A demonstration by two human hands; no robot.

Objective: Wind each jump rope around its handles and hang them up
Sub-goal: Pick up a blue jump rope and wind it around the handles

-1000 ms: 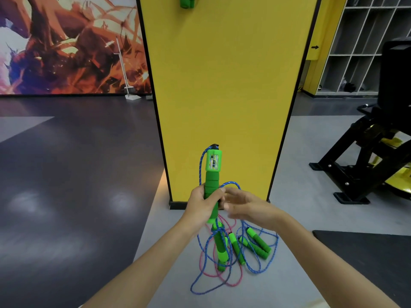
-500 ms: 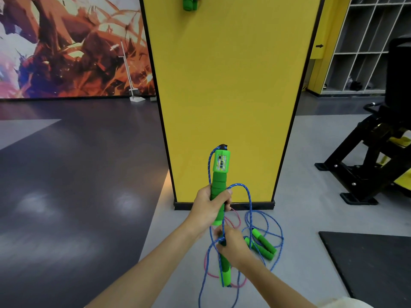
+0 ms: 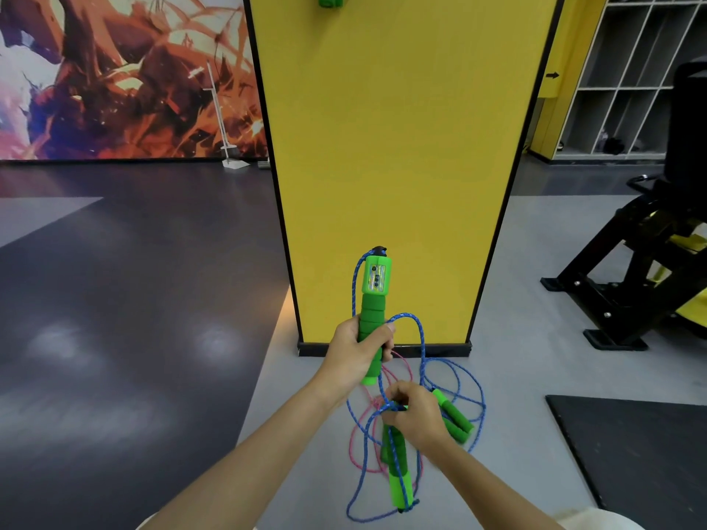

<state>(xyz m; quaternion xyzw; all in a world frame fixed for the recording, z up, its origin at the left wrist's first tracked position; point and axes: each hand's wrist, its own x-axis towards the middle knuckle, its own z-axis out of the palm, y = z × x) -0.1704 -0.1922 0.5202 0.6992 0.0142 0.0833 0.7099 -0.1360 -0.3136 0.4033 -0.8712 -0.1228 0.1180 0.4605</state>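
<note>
Head view, looking down along two bare forearms in a gym. The left hand [image 3: 357, 355] has its fingers and thumb curled tight around the foam lower half of a green handle [image 3: 373, 300], which stands upright. Above the fingers, the handle's top carries a small counter window and a black cap. A blue rope [image 3: 421, 338] leaves that cap, runs down behind the left fingers, and arches in a loop just to their right.

Below the left fingers, the right hand [image 3: 417, 416] is curled with its fingertips pinching a bunch of the blue rope. A second handle [image 3: 398, 476], also green, hangs straight down from under those fingertips; whether they touch it too cannot be told. More blue loops trail on the grey floor [image 3: 516, 376] beneath both hands, tangled with a pink rope [image 3: 359, 453]. A pair of green handles [image 3: 453, 416] lies on the floor just right of the right hand.

Beyond the fingers stands a wide yellow pillar [image 3: 394, 147]; at its top edge hang other green handles [image 3: 332, 0]. Farther right are a black bench [image 3: 650, 281] and a dark mat [image 3: 631, 453].
</note>
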